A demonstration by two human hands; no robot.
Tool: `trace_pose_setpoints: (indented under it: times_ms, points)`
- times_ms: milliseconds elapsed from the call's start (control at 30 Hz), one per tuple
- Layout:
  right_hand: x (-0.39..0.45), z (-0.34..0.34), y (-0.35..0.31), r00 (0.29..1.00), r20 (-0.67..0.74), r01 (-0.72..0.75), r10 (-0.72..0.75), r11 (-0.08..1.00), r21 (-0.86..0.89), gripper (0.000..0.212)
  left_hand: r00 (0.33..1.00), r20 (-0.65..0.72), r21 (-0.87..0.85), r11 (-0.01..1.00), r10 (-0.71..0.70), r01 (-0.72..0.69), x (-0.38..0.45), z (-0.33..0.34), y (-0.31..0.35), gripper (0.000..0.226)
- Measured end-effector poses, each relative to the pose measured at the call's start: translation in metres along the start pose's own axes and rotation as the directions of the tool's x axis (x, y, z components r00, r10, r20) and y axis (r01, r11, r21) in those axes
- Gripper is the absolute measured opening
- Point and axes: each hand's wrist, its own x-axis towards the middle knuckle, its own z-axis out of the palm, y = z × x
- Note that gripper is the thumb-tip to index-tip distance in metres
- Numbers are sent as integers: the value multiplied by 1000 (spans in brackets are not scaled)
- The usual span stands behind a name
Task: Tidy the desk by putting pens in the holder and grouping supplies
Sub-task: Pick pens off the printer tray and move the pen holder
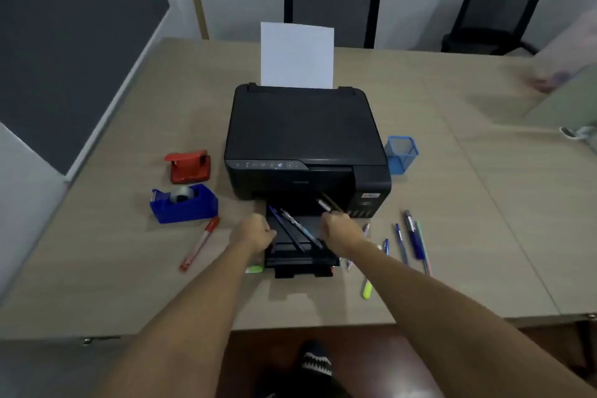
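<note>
My right hand (342,229) is closed around two pens (325,203), one silver-tipped and one brown, whose ends stick out toward the printer's mouth. My left hand (255,231) is curled on the left edge of the black output tray (300,257). Two more pens (292,229) lie slanted on that tray between my hands. Several blue pens (411,236) and a yellow highlighter (367,290) lie on the desk to the right. A red pen (200,244) lies to the left. The blue mesh holder (401,153) stands to the right of the printer and looks empty.
The black printer (303,136) with an upright white sheet (297,55) fills the desk's middle. A blue tape dispenser (183,203) and a red hole punch (189,166) sit to its left. A green sticky pad (253,268) lies by the tray. Two black chairs stand behind the desk.
</note>
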Motion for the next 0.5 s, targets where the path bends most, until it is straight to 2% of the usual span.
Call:
trace_pose_setpoints:
  times_ms: [200, 400, 500]
  points:
    - [17, 25, 5, 993, 112, -24, 29, 999, -44, 36, 981, 4, -88, 977, -195, 194, 16, 29, 25, 41]
    - [28, 34, 11, 991, 135, 23, -10, 996, -90, 33, 971, -26, -1, 971, -239, 239, 20, 39, 44, 33]
    - [28, 34, 11, 988, 157, 23, -10, 996, -83, 26, 978, 31, 11, 979, -206, 205, 21, 33, 41, 27]
